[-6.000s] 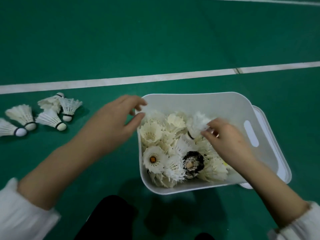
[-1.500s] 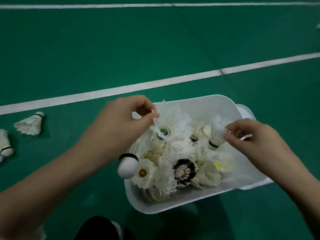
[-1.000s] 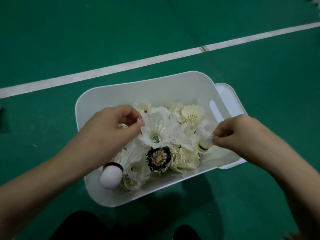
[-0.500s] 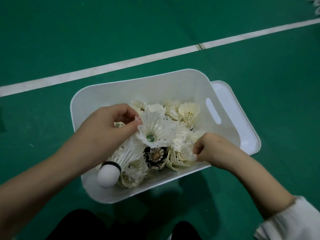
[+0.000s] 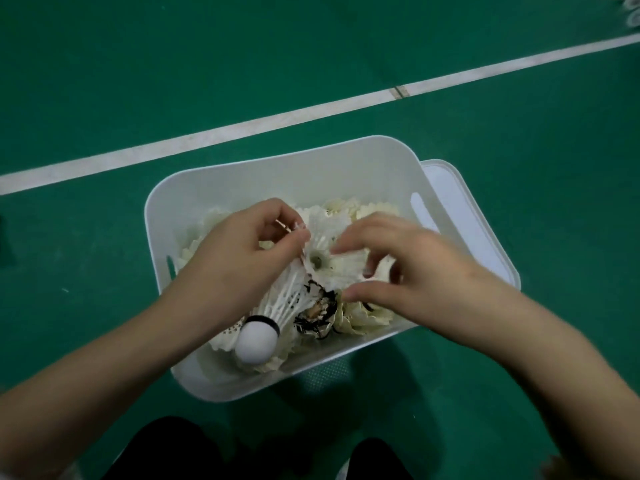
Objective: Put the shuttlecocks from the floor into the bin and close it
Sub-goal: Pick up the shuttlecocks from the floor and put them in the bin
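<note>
Just one view here, a wide-angle head cam looking forward and steeply down, so there's no second angle to overlap with. It sits close above the bin (image 5: 349, 168), which fills the middle of the frame, rim bowed a bit by the lens. Left hand (image 5: 239, 258) comes in from 8 o'clock, right hand (image 5: 412, 268) from 4 o'clock, both meeting dead centre. The person's dark knees (image 5: 166, 448) poke in at 6 o'clock. Green floor (image 5: 173, 64) runs off toward 12 o'clock, with a white court line (image 5: 277, 121) slanting from 9 o'clock up toward 2 o'clock.
</note>
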Demonstrator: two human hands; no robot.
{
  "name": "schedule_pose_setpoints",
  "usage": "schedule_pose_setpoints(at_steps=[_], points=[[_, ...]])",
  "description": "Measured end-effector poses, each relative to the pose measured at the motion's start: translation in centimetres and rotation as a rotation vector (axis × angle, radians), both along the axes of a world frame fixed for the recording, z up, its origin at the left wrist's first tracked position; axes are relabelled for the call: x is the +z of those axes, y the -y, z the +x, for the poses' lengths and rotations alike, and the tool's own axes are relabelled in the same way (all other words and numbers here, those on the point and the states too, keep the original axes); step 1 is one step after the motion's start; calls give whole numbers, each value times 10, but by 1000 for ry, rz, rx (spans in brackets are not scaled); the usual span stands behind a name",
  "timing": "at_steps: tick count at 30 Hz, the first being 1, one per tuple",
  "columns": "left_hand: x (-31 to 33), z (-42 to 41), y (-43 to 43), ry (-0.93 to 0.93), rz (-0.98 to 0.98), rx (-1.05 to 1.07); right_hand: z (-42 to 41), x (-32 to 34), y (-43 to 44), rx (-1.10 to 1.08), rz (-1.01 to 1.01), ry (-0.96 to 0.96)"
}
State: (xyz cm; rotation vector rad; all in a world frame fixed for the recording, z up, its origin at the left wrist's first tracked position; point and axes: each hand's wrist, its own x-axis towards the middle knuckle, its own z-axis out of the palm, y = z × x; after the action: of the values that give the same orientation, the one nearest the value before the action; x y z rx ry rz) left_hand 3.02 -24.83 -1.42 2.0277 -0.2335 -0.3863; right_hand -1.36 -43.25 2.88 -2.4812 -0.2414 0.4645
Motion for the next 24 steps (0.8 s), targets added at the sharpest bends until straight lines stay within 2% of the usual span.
schedule_pose_setpoints(at_steps=[3,9,12,14,19,24], points=[[3,1,3,16,-15,24,-1,-19,-4,3,-60,101],[7,5,-10,-30,-104,98,14,-5,28,-407,-60,338],[10,10,-21,7,-76,56,35,-9,42,-472,-133,341],[9,11,-27,24,-7,14,49,-20,45,-440,-216,317],[-3,11,-35,289,216,-125,72,-62,49,-183,-630,249],[-12,9,-34,393,261,-179,74,-89,44,-35,-706,97]])
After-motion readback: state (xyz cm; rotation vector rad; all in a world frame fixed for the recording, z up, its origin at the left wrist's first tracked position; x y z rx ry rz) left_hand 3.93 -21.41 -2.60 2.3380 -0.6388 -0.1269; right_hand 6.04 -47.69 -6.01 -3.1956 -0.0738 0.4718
